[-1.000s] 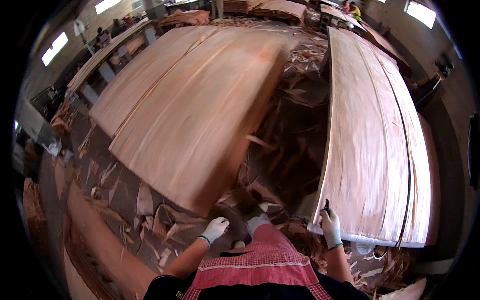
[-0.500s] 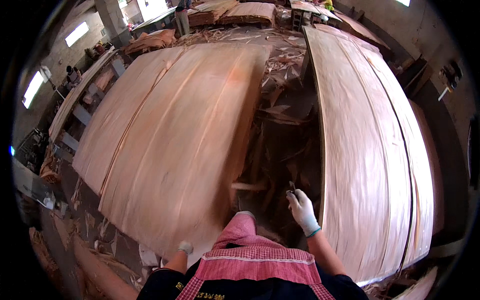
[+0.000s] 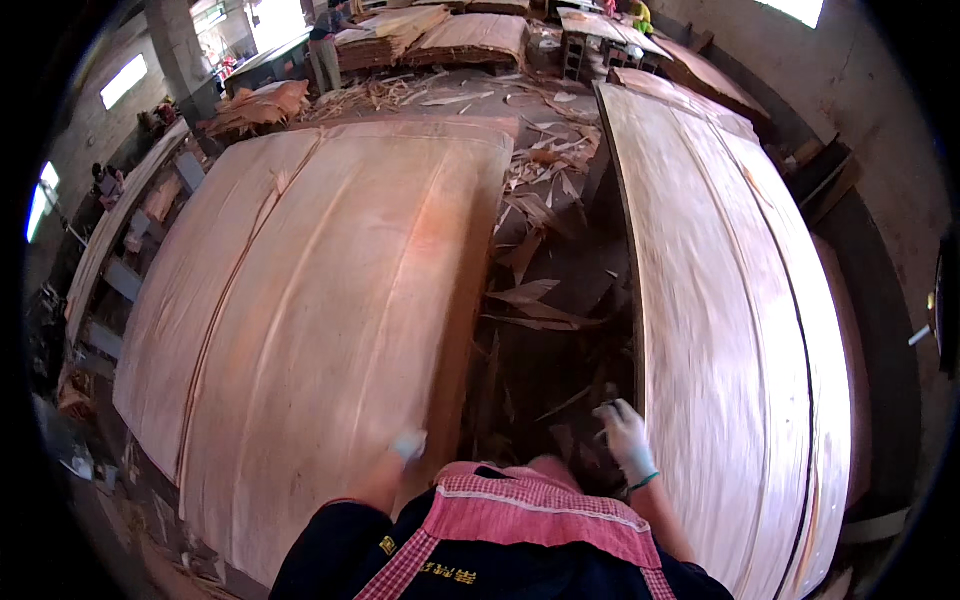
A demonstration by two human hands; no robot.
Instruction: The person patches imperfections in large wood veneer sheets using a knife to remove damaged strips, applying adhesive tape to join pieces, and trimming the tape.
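To my left lies a stack of wood veneer sheets (image 3: 330, 300), its top sheet pale pinkish brown with long seams. My left hand (image 3: 408, 443), in a white glove, is over this stack near its inner edge. Its fingers are smeared by motion, so neither their shape nor contact shows. A second veneer stack (image 3: 715, 330) stands at my right. Beside its inner edge is my right hand (image 3: 627, 440), in a white glove with a green cuff. Its fingers are closed round a small dark tool (image 3: 611, 392), whose tip points away from me; its exact kind is unclear.
Between the stacks runs a dark gap with veneer scraps (image 3: 540, 305) strewn on the floor. More veneer stacks (image 3: 470, 40) stand at the back. A person (image 3: 325, 50) stands at the far left. A long bench (image 3: 125, 210) runs along the left wall.
My left hand has come forward and right over the left stack. My right hand has shifted slightly right and nearer to me. The view has tilted and moved a little.
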